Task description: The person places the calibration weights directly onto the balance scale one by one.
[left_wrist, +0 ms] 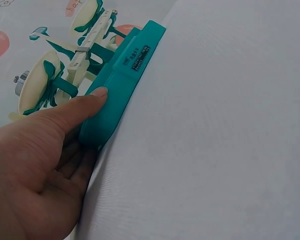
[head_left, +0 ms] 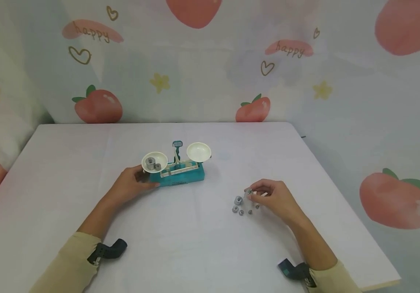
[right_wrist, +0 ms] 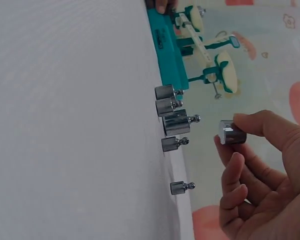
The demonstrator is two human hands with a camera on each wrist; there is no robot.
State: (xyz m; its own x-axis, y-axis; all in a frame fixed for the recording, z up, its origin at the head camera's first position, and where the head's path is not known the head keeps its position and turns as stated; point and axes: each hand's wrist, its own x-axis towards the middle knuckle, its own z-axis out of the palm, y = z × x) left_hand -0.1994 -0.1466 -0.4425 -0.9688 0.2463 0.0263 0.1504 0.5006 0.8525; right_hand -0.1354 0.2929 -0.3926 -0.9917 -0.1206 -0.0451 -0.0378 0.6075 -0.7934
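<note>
A teal balance scale (head_left: 182,177) with two cream pans stands on the white table. My left hand (head_left: 130,185) grips the left end of its base, the thumb lying along the front face in the left wrist view. Two metal weights (head_left: 150,163) sit in the left pan (head_left: 162,157), which hangs lower than the right pan (head_left: 199,151). Between thumb and fingertips, my right hand (right_wrist: 270,180) pinches a shiny cylindrical weight (right_wrist: 233,133), held up off the table. Just below that hand, several knobbed metal weights (right_wrist: 177,123) of different sizes stand upright.
The white table (head_left: 151,240) reaches back to a fabric backdrop (head_left: 202,73) printed with peaches, hearts and stars. Its right edge slants toward the front right corner. Each wrist carries a dark camera mount (head_left: 111,249) over a beige sleeve.
</note>
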